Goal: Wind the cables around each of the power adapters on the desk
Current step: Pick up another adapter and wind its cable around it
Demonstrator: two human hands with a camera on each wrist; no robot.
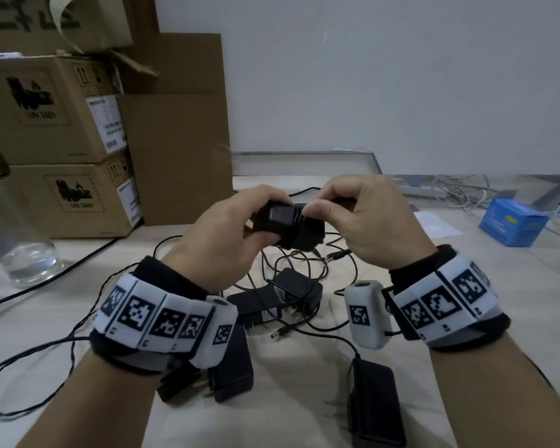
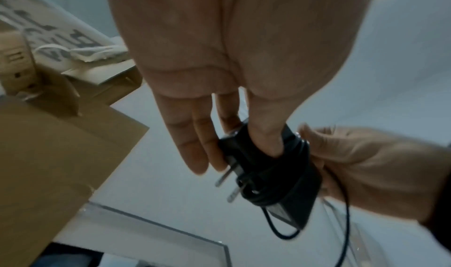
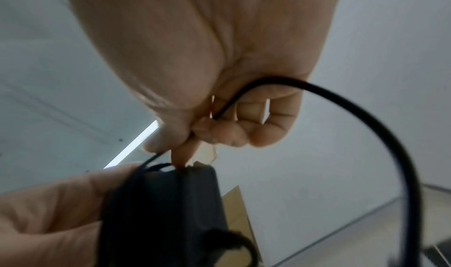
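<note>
A storeroom-like office is suggested by stacked cardboard shipping boxes (image 1: 55,108) against a bare white wall (image 1: 401,76). A cluttered counter (image 1: 304,399) is strewn with cables (image 1: 459,192).

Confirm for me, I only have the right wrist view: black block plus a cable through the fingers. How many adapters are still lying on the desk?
Observer: Head view shows at least four more adapters lying on the desk, cables loose; the nearest sits below the right hand.
Operator: Is the held one really an adapter?
Observer: Yes. Left wrist view shows two metal prongs on the held adapter.
Operator: How does the left hand hold it?
Observer: The left hand has its thumb across one face and its fingers behind.
Operator: Any turns on it yet?
Observer: Several turns of cable already circle the body.
</note>
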